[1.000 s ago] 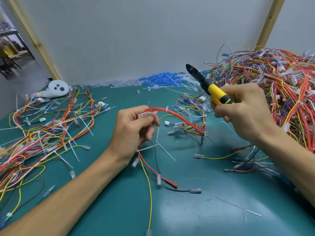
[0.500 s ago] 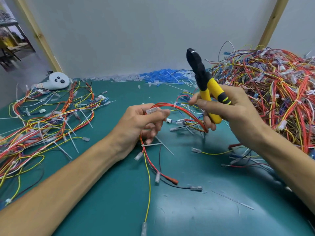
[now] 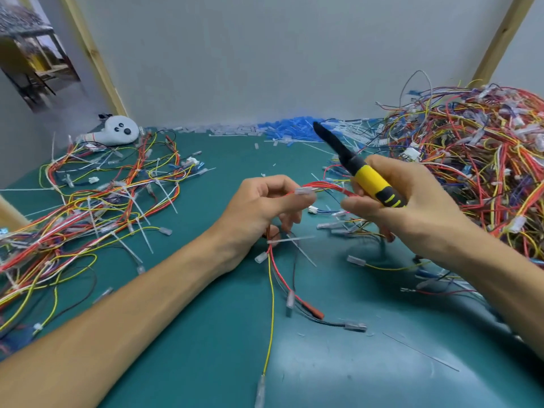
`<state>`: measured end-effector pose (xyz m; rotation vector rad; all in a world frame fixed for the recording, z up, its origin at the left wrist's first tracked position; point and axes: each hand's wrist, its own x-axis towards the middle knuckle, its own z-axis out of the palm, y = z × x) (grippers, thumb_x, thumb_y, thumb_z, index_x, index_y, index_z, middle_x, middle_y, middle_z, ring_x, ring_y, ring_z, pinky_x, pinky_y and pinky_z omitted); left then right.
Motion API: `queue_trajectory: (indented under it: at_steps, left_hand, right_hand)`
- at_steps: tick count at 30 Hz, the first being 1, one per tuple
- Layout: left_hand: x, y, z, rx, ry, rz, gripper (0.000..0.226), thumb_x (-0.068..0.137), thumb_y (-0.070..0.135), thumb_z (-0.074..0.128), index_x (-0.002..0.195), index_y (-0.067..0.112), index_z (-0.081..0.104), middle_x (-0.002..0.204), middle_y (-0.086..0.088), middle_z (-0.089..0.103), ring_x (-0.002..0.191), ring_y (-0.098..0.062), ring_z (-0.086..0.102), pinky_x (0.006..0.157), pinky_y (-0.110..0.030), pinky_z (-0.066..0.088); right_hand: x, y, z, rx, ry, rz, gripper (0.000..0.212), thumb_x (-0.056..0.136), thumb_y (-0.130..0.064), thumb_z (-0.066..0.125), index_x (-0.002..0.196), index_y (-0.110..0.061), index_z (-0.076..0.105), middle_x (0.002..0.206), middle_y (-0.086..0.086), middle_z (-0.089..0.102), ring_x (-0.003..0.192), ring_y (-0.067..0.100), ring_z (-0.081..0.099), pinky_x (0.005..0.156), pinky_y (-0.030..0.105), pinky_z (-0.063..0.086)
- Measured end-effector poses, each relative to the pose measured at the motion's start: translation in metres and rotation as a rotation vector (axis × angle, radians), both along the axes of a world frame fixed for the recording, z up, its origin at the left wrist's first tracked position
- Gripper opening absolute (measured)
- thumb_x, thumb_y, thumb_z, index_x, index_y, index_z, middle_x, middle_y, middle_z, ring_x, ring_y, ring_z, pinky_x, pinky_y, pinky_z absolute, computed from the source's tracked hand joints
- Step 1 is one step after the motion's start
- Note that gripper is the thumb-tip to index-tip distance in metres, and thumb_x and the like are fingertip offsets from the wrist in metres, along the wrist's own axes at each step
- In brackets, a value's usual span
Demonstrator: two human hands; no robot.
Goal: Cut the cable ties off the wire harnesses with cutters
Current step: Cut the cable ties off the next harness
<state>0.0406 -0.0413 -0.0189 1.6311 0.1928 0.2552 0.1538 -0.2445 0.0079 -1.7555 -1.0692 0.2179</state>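
The left hand (image 3: pixel 265 213) pinches a thin red, yellow and black wire harness (image 3: pixel 328 187) between thumb and forefinger, at a clear plastic connector. The other wires trail from under that hand onto the green desk (image 3: pixel 206 334). Just below the left hand, a white plastic cable tie (image 3: pixel 290 240) circles the bundle, its tail sticking out sideways.

The right hand (image 3: pixel 418 222), just beside the left hand, is wrapped round the yellow-and-black-handled cutters (image 3: pixel 372 187). Half a second ago the cutters stood upright with the handles spread. Now the handles sit together in the fist and the black nose leans up and away from the left hand. That suggests the tool has been regripped but not yet brought to the tie, so this cut remains to be made.

A big tangled heap of harnesses (image 3: pixel 485 172) lies well beyond the left hand, past the cutters.
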Motion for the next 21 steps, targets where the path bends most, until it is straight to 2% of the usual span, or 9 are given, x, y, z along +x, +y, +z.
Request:
queue_trajectory:
  at_steps: [3,6,9,12,14,17,20,21]
  left_hand:
    - [-0.001,0.002,0.002,-0.042,-0.013,-0.032,0.028,0.08,0.022,0.077,0.092,-0.001,0.066,0.072,-0.007,0.062,0.056,-0.015,0.049,0.042,-0.022,0.036]
    - [-0.003,0.001,0.006,-0.012,-0.009,-0.019,0.037,0.078,0.019,0.077,0.112,0.008,0.066,0.096,-0.006,0.077,0.064,-0.019,0.054,0.046,-0.026,0.042]
    - [-0.005,-0.002,0.008,0.031,-0.006,-0.078,0.055,0.08,0.02,0.08,0.129,0.012,0.056,0.113,-0.005,0.078,0.079,-0.018,0.062,0.06,-0.028,0.051]
    - [-0.003,-0.007,0.002,0.23,-0.011,-0.053,0.064,0.074,0.009,0.092,0.128,0.016,0.058,0.113,-0.002,0.075,0.077,-0.016,0.064,0.074,-0.029,0.055]
    - [-0.001,-0.009,-0.004,0.352,-0.009,0.007,0.052,0.078,0.005,0.089,0.122,0.018,0.064,0.104,-0.001,0.075,0.072,-0.015,0.064,0.07,-0.027,0.055]
    - [0.001,-0.006,-0.007,0.482,-0.058,0.089,0.025,0.089,0.011,0.079,0.112,0.021,0.076,0.094,0.002,0.077,0.072,-0.018,0.063,0.073,-0.031,0.053]
    - [0.001,0.001,-0.003,0.514,-0.101,0.194,0.026,0.096,0.005,0.067,0.109,0.026,0.078,0.096,-0.002,0.074,0.082,-0.01,0.063,0.079,-0.034,0.052]
    - [0.001,0.004,-0.002,0.525,-0.109,0.222,0.03,0.099,0.005,0.063,0.109,0.029,0.077,0.097,-0.001,0.071,0.085,-0.005,0.063,0.081,-0.026,0.051]
  right_hand:
    - [0.009,0.002,-0.004,0.165,0.077,-0.2,0.025,0.094,-0.01,0.077,0.085,-0.002,0.054,0.059,-0.01,0.046,0.054,0.011,0.043,0.057,0.027,0.039]
    - [0.019,-0.001,-0.001,0.31,0.202,-0.346,0.02,0.09,-0.01,0.077,0.084,-0.01,0.058,0.07,0.009,0.042,0.065,0.024,0.039,0.06,0.036,0.037]
    - [0.027,-0.006,0.003,0.382,0.333,-0.448,0.027,0.09,-0.006,0.074,0.08,-0.021,0.055,0.068,0.005,0.042,0.056,0.022,0.042,0.048,0.026,0.04]
    - [0.03,-0.008,0.003,0.388,0.36,-0.482,0.026,0.092,-0.005,0.072,0.081,-0.021,0.054,0.068,0.005,0.043,0.053,0.018,0.044,0.046,0.024,0.041]
    - [0.032,-0.007,0.002,0.386,0.351,-0.495,0.026,0.092,-0.005,0.072,0.08,-0.021,0.055,0.068,0.006,0.044,0.055,0.023,0.044,0.05,0.03,0.041]
    - [0.033,-0.007,0.002,0.352,0.308,-0.504,0.025,0.091,-0.009,0.075,0.08,-0.02,0.056,0.072,0.009,0.043,0.072,0.027,0.043,0.067,0.042,0.038]
    - [0.033,-0.007,0.002,0.325,0.289,-0.509,0.019,0.088,-0.011,0.077,0.086,-0.017,0.059,0.072,0.003,0.046,0.074,0.022,0.042,0.067,0.034,0.036]
    - [0.033,-0.008,0.002,0.315,0.283,-0.509,0.019,0.087,-0.012,0.078,0.086,-0.016,0.059,0.071,0.002,0.046,0.073,0.02,0.042,0.065,0.031,0.035]
